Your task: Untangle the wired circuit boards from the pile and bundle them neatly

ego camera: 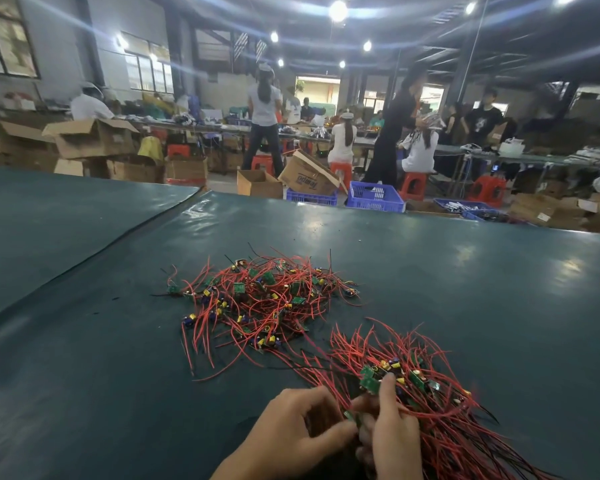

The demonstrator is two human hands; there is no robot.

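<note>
The left hand (302,427) and right hand (392,434) pinch the bundle (430,386) of wired boards (the tangled pile (257,299) lies just beyond); trailing red wires (291,358) could snag it and drag boards

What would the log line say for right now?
left hand: grips bundle | right hand: grips bundle | pile: tangled, farther on table

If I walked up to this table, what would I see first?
The messy pile of red wires and little green boards in the middle of the dark green table. Nearer, at the lower right, the left hand and right hand grip a bundle of them, wires fanning out. Beyond the far edge, blue crates stand on the floor.
</note>
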